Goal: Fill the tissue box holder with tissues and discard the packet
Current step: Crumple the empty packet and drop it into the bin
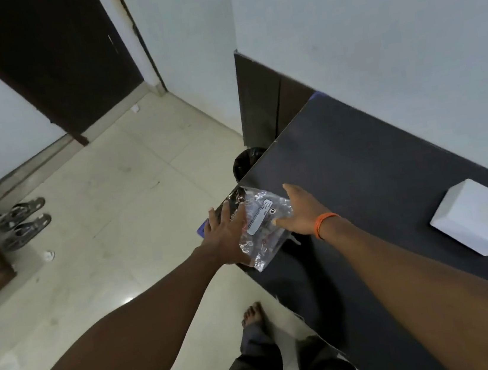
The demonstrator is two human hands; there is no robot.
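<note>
A crumpled clear plastic tissue packet (262, 229) with a white label lies over the left edge of the dark table (374, 173). My left hand (228, 236) lies flat on the packet's left side, fingers spread. My right hand (303, 211), with an orange band at the wrist, touches the packet's right side, fingers spread over it. A white tissue box holder (479, 216) stands on the table at the right, apart from both hands. A black-lined bin (246, 162) stands on the floor behind the table's left corner, mostly hidden.
Pale tiled floor (116, 217) spreads to the left, with a pair of sandals (22, 223) and scraps of paper (48, 255). A dark door (50, 70) and white walls stand behind. My bare foot (252, 314) is by the table.
</note>
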